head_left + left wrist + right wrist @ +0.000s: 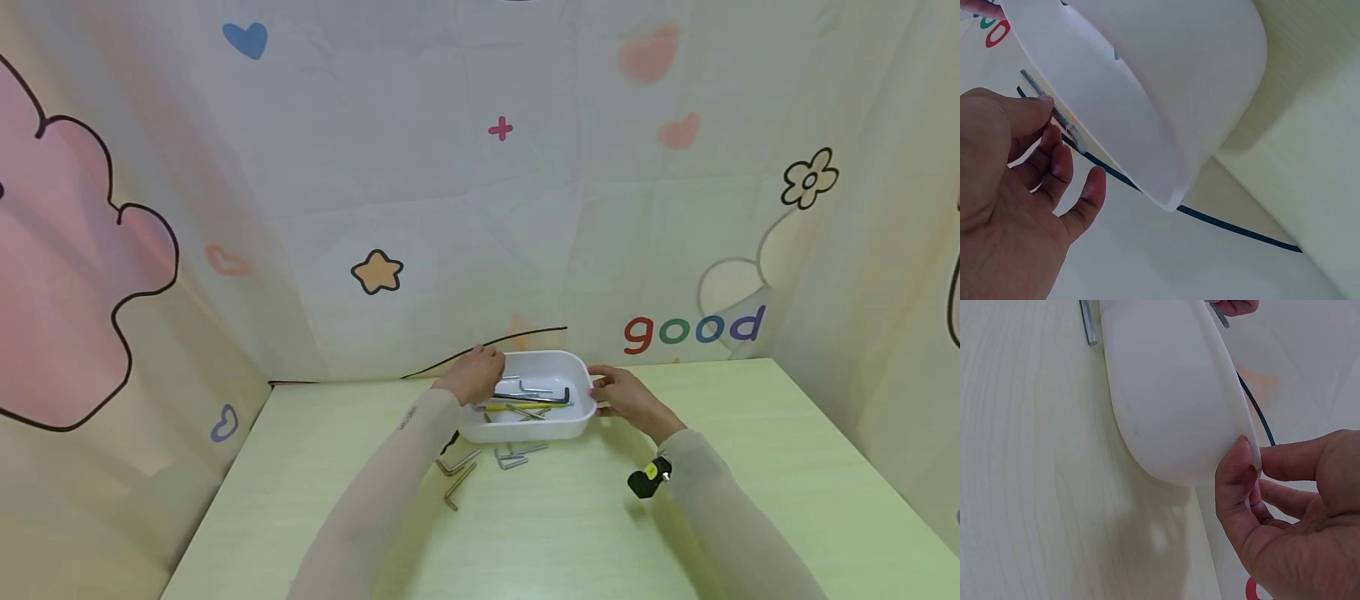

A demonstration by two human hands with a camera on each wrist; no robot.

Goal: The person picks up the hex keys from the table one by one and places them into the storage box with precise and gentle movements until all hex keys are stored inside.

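Note:
A white plastic tray [525, 431] stands on the table near the back wall, with several hex keys in it, among them a black hex key [528, 398] and a yellowish one. My left hand [476, 375] is over the tray's left end. In the left wrist view, its thumb and fingers pinch a silver hex key [1073, 135] above the tray's opening. At the tray's right end, my right hand [630, 400] grips the rim between thumb and fingers, as the right wrist view shows.
In front of the tray lie silver hex keys [513, 463] and bronze-coloured hex keys [461, 486] on the pale wooden table [570, 525]. A printed curtain [450, 208] hangs behind the table's back edge. A black and yellow device [649, 477] sits at the right wrist.

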